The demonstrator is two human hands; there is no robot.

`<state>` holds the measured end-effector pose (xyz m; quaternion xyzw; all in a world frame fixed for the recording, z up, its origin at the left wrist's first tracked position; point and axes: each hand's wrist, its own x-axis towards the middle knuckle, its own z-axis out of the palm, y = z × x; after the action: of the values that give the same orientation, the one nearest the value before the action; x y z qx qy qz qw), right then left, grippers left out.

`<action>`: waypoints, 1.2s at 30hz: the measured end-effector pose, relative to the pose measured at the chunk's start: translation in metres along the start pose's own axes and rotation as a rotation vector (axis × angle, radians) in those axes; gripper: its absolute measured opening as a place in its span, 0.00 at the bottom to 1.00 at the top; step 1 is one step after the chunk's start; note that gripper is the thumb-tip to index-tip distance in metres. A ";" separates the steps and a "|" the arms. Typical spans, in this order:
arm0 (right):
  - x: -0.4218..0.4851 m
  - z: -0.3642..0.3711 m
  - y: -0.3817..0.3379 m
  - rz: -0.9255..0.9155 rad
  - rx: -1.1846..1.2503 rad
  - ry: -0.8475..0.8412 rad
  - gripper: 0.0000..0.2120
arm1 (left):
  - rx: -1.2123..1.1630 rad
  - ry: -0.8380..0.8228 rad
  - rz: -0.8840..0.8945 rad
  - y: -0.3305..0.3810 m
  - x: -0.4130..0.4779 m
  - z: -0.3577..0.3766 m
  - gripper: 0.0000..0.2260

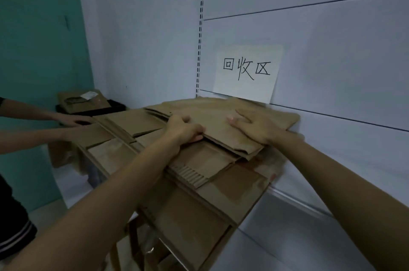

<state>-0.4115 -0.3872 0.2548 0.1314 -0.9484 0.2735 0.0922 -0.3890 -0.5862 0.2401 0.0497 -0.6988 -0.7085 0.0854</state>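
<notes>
A flattened brown cardboard box [212,115] lies on top of a stack of flattened cardboard [212,199] against the wall. My left hand [184,129] grips the near left edge of the top piece, fingers curled over it and thumb underneath. My right hand [254,125] lies flat on the top piece, fingers spread and pressing down. Both my forearms reach in from the bottom of the view.
Another person's hands [74,120] rest on the stack's left end. A small cardboard box with a label [83,99] sits on a black thing at the back left. A paper sign with handwritten characters [246,72] hangs on the white panelled wall. A teal wall stands left.
</notes>
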 end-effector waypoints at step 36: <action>-0.280 0.166 0.117 0.043 -0.404 -0.236 0.37 | 1.797 -0.584 0.219 -0.322 -0.099 -0.012 0.22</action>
<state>-0.1978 -0.3266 -0.0104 0.1210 -0.9907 0.0628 -0.0008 -0.3065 -0.5760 -0.0863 -0.1483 -0.9767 0.1213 -0.0968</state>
